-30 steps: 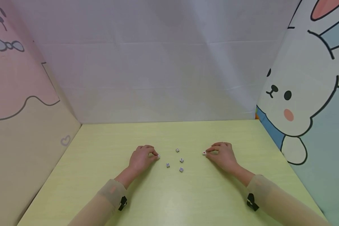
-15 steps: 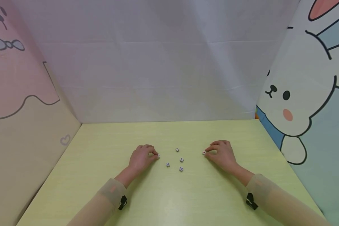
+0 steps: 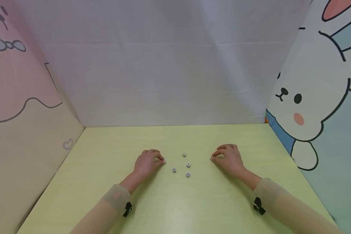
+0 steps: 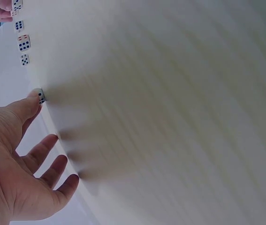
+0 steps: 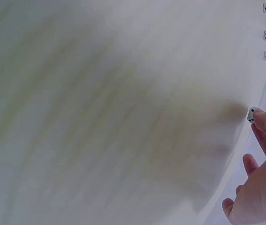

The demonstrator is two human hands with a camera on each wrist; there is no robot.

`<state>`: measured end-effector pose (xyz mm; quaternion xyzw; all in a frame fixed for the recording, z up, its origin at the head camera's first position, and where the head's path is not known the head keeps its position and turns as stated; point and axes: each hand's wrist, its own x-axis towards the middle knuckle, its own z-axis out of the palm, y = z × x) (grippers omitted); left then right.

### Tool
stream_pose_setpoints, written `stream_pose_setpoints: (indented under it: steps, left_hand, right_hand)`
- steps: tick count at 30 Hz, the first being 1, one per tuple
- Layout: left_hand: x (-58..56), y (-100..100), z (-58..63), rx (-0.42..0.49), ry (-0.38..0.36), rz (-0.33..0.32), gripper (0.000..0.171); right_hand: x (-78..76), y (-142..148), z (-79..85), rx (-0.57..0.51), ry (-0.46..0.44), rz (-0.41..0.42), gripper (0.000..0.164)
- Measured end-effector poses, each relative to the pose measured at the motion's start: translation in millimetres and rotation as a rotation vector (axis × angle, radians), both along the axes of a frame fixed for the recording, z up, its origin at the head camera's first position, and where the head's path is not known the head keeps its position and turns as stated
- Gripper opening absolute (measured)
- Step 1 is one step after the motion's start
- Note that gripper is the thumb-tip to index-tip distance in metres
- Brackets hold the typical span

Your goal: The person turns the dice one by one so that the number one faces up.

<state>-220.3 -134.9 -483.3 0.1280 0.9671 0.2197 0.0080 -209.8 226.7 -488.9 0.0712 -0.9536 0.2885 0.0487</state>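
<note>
My left hand point(image 3: 147, 163) pinches a small white die point(image 4: 41, 96) between thumb and forefinger, left of the middle of the table. In the left wrist view its other fingers are spread, tips close to the tabletop. On the other side, my right hand point(image 3: 228, 159) pinches another white die point(image 5: 252, 115) by thumb and forefinger. Between the hands lie several more dice: one at the back point(image 3: 184, 155), a die point(image 3: 188, 165) in the middle, a die point(image 3: 174, 170) to the left and a die point(image 3: 188, 175) nearest to me.
The pale yellow-green table point(image 3: 175, 208) carries the dice. A white cloth backdrop point(image 3: 163, 81) rises along its far edge. Printed panels stand at both sides, a pink and cream one point(image 3: 23, 130) left and a rabbit panel point(image 3: 307, 107) right.
My right hand has shifted slightly away from me, with its die still at the fingertips. The left hand and the loose dice have hardly moved.
</note>
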Motion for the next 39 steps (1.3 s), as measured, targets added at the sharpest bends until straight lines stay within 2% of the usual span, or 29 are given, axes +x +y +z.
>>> stream_pose_setpoints:
  steps: [4, 11, 24, 39]
  left_hand:
    - [-0.7, -1, 0.3, 0.004, 0.003, 0.0, 0.007]
    - [1.7, -1, 1.1, 0.009, -0.007, -0.002, 0.006]
    - [1.1, 1, -1.2, 0.012, -0.009, 0.0, 0.006]
    - [1.2, 0, -2.3, 0.009, -0.014, 0.011, 0.006]
  right_hand:
    - [-6.6, -2, 4.4, -0.02, 0.0, -0.001, 0.014]
    - [-20.3, -10, 7.8, 0.028, 0.053, 0.053, 0.013]
    - [-48.5, -38, 6.5, 0.08, -0.022, 0.037, 0.017]
    - [-60.3, -51, 3.4, 0.084, -0.039, 0.013, 0.017]
